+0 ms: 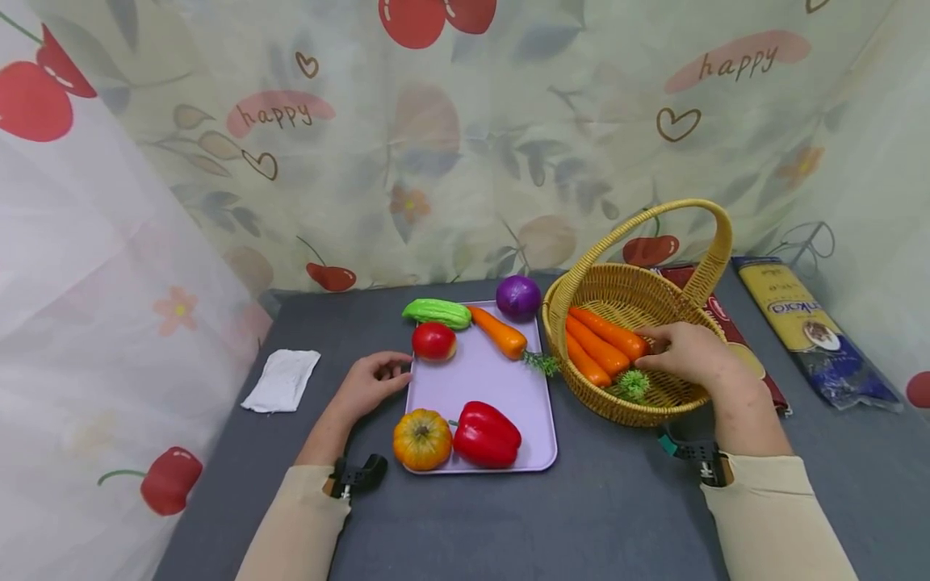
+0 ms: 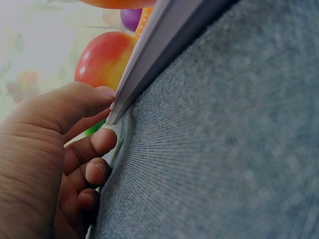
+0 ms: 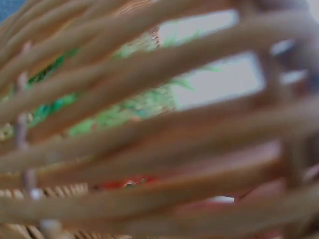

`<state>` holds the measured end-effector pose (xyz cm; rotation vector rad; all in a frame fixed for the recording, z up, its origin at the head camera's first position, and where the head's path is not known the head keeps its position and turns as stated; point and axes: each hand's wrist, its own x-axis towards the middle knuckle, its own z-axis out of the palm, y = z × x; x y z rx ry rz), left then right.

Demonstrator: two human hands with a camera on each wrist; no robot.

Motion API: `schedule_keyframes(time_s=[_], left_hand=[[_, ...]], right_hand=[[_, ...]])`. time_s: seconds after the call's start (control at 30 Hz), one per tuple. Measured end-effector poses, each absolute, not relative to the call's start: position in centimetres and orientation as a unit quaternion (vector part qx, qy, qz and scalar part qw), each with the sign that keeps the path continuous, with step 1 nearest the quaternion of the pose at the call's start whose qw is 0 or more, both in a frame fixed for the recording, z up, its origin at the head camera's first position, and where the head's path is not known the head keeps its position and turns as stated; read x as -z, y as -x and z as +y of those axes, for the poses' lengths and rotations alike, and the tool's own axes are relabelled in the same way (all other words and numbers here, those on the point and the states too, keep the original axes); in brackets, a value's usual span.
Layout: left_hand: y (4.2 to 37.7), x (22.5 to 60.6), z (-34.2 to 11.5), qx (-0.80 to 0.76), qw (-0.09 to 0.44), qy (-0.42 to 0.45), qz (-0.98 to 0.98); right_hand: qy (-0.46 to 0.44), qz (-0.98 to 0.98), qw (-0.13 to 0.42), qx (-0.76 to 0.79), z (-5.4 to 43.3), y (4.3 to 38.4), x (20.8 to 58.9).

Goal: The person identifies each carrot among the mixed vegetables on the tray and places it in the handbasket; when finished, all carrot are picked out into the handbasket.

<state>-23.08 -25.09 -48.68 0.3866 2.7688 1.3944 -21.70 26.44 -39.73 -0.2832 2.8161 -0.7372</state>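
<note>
A wicker basket (image 1: 625, 415) with a tall handle holds several orange carrots (image 1: 596, 343) with green tops. My right hand (image 1: 686, 355) reaches inside it, thumb and fingers pinching the thick end of the uppermost carrot (image 1: 613, 331). Basket weave (image 3: 149, 129) hides that hand in the right wrist view. My left hand (image 1: 370, 383) is at the left side of a lilac tray (image 1: 443, 387), its thumb and finger touching the rim (image 2: 134, 74) and its other fingers loosely bent. A red-yellow mango-like fruit (image 1: 433, 342) lies on the tray beside those fingers.
Also on the tray are a carrot (image 1: 497, 331), a green gourd (image 1: 437, 313), a purple onion (image 1: 519, 297), a red bell pepper (image 1: 487, 434) and a small pumpkin (image 1: 422, 440). A folded white cloth (image 1: 282, 381) lies left. Two packets, one yellow-blue (image 1: 814, 331), lie right of the basket.
</note>
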Motion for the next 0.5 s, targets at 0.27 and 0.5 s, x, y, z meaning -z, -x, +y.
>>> schedule_keyframes(time_s=[0.27, 0.5], left_hand=[[23.1, 48.5, -25.1, -0.45, 0.011, -0.121, 0.885], [23.1, 48.6, -25.1, -0.448, 0.011, -0.123, 0.885]], right_hand=[[0.09, 0.959, 0.109, 0.246, 26.4, 21.0, 37.8], [0.091, 0.962, 0.086, 0.241, 26.0, 19.9, 35.8]])
